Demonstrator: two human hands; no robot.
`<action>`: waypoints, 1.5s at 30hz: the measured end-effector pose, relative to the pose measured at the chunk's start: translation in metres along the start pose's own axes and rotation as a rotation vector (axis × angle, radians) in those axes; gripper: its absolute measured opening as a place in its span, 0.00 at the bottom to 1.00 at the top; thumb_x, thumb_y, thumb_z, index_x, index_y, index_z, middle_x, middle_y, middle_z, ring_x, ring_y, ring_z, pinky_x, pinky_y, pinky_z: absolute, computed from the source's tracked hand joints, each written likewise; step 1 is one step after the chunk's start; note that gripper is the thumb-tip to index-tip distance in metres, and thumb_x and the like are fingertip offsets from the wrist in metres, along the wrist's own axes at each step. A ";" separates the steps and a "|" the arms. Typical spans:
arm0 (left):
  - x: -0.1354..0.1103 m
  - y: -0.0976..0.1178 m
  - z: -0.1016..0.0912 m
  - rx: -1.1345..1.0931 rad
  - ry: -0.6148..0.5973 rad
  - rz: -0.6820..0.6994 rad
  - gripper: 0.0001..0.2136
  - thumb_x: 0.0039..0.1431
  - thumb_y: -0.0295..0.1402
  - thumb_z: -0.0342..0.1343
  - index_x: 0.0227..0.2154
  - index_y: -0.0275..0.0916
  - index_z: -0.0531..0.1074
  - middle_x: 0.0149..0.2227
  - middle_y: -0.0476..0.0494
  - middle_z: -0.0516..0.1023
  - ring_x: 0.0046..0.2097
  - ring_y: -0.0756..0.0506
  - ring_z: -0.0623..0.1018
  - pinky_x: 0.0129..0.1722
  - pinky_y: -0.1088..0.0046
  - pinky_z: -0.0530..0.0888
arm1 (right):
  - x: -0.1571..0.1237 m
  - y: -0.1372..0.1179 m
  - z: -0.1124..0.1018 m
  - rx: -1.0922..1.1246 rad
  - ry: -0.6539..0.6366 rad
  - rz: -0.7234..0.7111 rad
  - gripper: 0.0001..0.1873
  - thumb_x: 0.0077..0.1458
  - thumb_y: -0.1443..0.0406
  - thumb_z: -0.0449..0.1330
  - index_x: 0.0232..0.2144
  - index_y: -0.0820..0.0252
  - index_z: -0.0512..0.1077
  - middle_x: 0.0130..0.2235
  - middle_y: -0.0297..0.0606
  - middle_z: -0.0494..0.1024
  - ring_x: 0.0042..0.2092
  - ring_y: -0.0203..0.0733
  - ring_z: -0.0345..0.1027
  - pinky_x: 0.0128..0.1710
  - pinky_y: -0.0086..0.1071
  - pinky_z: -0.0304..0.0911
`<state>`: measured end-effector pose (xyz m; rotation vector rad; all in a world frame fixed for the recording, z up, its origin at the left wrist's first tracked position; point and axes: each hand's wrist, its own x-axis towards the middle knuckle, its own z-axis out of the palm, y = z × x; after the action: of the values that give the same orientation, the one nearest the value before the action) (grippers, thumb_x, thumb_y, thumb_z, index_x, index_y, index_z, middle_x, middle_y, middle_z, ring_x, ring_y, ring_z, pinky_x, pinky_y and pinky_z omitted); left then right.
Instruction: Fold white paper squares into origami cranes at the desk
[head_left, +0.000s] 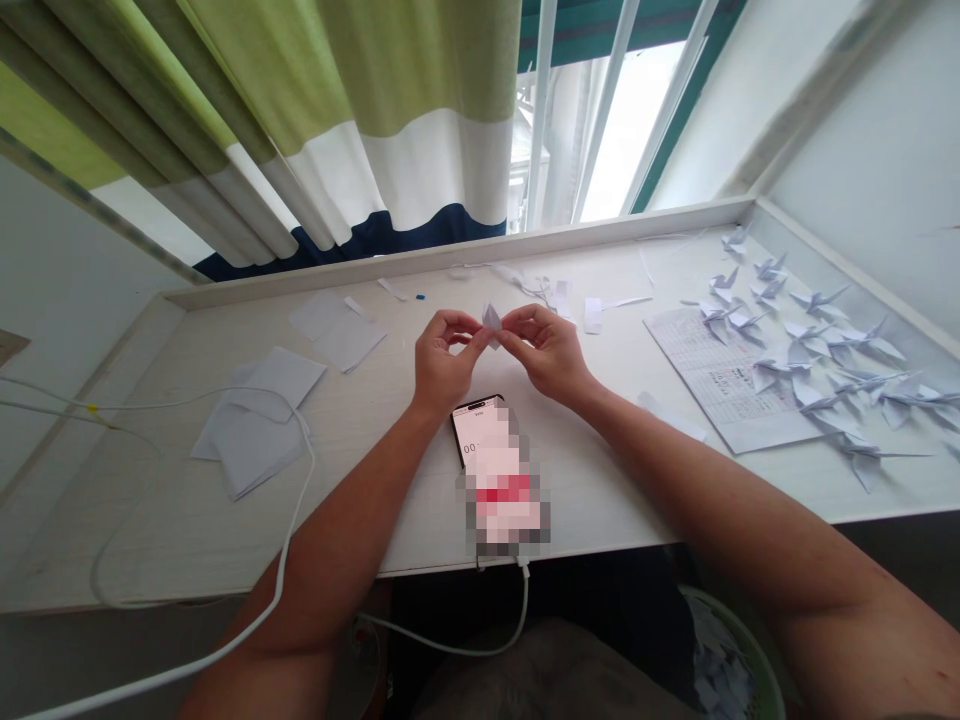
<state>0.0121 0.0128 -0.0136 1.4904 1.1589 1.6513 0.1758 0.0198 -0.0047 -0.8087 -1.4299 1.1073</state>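
— While the left hand [448, 362] and right hand [544, 352] hover above the counter [390, 480], a folded paper piece [491, 325] sits pinched between their fingertips!

— Both hands closed on it?

— Nearly closed, fingers curled. A phone [472, 425] lies just below, at the front edge; paper squares [259, 425] toward the left end; paper cranes [817, 350] crowd the right end, over a printed sheet [720, 375].

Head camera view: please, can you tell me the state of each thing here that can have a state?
Left hand: raised, fingertips pinching the paper.
Right hand: raised, fingertips pinching the same paper.
Small folded paper: folded, held up between both hands.
Phone: lying flat, screen lit, cable plugged in.
Paper cranes: folded, scattered on the desk.
Paper squares: unfolded, in loose piles.
Curtain: hanging, partly covering the window.
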 end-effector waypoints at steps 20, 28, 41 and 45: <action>-0.003 -0.001 0.001 -0.030 -0.064 -0.085 0.15 0.54 0.41 0.72 0.39 0.41 0.76 0.37 0.46 0.83 0.41 0.47 0.83 0.40 0.71 0.76 | 0.004 0.002 -0.005 0.048 0.028 0.077 0.25 0.48 0.47 0.76 0.36 0.56 0.74 0.32 0.35 0.83 0.38 0.43 0.80 0.48 0.43 0.76; -0.003 -0.007 0.002 -0.061 -0.036 -0.114 0.15 0.54 0.40 0.73 0.38 0.40 0.76 0.36 0.46 0.83 0.40 0.47 0.83 0.41 0.70 0.77 | 0.004 0.004 -0.004 0.021 0.046 0.054 0.23 0.49 0.48 0.75 0.35 0.57 0.75 0.33 0.36 0.83 0.37 0.42 0.79 0.43 0.41 0.75; -0.005 -0.004 0.006 -0.121 -0.043 -0.104 0.14 0.54 0.41 0.72 0.37 0.40 0.77 0.36 0.46 0.82 0.40 0.47 0.82 0.44 0.69 0.79 | 0.004 0.004 -0.005 0.022 0.055 0.067 0.24 0.48 0.47 0.75 0.37 0.57 0.78 0.35 0.38 0.85 0.39 0.44 0.80 0.44 0.42 0.76; -0.004 -0.001 0.006 -0.132 -0.012 -0.113 0.13 0.54 0.42 0.72 0.36 0.40 0.79 0.36 0.45 0.83 0.39 0.47 0.82 0.42 0.69 0.79 | 0.004 0.005 -0.005 0.029 0.052 0.063 0.22 0.49 0.48 0.75 0.37 0.57 0.78 0.36 0.38 0.85 0.39 0.44 0.80 0.44 0.42 0.76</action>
<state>0.0190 0.0111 -0.0160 1.3271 1.0859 1.6080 0.1798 0.0263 -0.0080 -0.8602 -1.3505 1.1443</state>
